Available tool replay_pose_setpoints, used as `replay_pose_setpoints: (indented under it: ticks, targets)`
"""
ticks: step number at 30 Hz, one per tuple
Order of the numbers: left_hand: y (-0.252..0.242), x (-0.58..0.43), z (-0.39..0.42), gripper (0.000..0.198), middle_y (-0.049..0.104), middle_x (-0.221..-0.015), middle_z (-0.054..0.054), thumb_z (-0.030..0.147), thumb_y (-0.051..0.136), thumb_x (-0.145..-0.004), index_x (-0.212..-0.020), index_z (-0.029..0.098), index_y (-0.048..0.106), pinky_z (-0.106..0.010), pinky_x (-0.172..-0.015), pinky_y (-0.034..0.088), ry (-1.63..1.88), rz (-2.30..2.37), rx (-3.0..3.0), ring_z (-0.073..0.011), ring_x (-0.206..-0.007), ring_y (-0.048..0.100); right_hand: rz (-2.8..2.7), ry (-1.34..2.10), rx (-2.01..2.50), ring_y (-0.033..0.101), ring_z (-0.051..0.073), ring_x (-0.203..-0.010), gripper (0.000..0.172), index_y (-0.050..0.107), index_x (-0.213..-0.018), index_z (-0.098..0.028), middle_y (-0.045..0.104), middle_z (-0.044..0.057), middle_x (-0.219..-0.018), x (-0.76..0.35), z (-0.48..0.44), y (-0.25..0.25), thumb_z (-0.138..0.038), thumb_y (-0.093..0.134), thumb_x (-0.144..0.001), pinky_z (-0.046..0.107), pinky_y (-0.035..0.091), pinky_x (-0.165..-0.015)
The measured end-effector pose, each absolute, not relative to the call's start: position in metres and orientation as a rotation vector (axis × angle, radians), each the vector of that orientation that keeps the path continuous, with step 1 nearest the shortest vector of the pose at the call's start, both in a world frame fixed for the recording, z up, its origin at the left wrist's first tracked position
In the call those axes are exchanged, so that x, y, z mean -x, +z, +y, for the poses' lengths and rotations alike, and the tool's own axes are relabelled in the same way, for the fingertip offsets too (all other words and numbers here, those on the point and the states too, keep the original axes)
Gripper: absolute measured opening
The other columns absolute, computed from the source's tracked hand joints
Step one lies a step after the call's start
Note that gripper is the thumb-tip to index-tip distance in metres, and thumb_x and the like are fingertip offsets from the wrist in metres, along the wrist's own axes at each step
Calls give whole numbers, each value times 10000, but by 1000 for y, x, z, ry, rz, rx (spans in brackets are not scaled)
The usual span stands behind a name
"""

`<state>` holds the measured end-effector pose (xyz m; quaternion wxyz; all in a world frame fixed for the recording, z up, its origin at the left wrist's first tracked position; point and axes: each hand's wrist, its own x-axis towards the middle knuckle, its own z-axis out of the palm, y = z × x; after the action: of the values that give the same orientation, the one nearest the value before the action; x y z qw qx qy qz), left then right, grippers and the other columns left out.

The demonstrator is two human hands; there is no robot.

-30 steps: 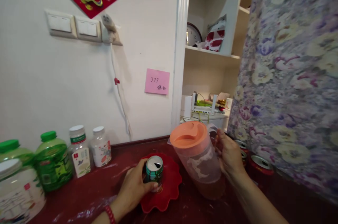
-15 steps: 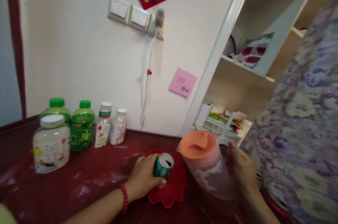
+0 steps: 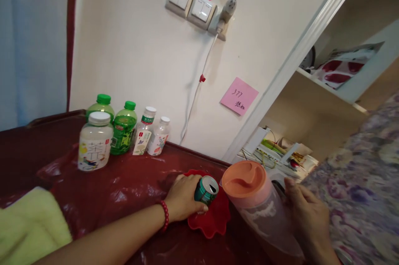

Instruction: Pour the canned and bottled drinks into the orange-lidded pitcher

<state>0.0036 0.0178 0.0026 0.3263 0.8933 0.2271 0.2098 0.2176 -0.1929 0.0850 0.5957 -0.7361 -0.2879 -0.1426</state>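
My left hand (image 3: 182, 198), a red bead bracelet on its wrist, is wrapped round a green drink can (image 3: 206, 190) with an opened top. The can leans slightly within the red scalloped dish (image 3: 215, 221); whether its base touches the dish I cannot see. On the right, my right hand (image 3: 308, 215) grips the dark handle of a clear plastic pitcher (image 3: 264, 219). An orange lid (image 3: 245, 177) covers the pitcher, which tilts in the picture. Its lower part is dim, and the fingers behind the handle are partly hidden.
Several bottles and jars stand by the wall at left, among them a white-capped jar (image 3: 95, 142) and a green bottle (image 3: 124, 130). A yellow-green cloth (image 3: 34, 225) lies at lower left. Floral fabric (image 3: 358, 190) hangs at right, near shelves (image 3: 330, 90). A power cord (image 3: 195, 102) runs down the wall.
The camera has turned and tilted, so the scene sits further right and more yellow-green cloth shows. Both hands keep their holds on the can and the pitcher.
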Motion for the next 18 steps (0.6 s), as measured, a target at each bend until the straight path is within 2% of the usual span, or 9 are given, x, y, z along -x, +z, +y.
replay_pose_setpoints:
  ticks: [6,11,18]
  targets:
    - [-1,-3,18,628,724,-1140,-107,446,868,-618,-1154,191,662,-503,-999,427,568,584,-2361,-366,-1074,643,-642,-333,1824,400,127,-510,635,602,-560,-191,494,-14,-508,-207,-191,95,-813,710,-626,267,298,-455]
    - [2,-4,18,638,718,-1179,-110,451,869,-623,-1165,200,647,-496,-1018,424,527,589,-2372,-361,-1116,639,-675,-379,1873,432,143,-536,645,606,-541,-194,513,-6,-514,-197,-190,103,-829,686,-616,274,331,-490]
    - [-1,-3,17,643,721,-1176,-86,488,878,-617,-1143,205,639,-500,-1029,433,546,575,-2395,-345,-1118,644,-683,-354,1875,417,136,-545,564,593,-580,-203,489,-35,-518,-197,-193,104,-748,713,-663,269,334,-512]
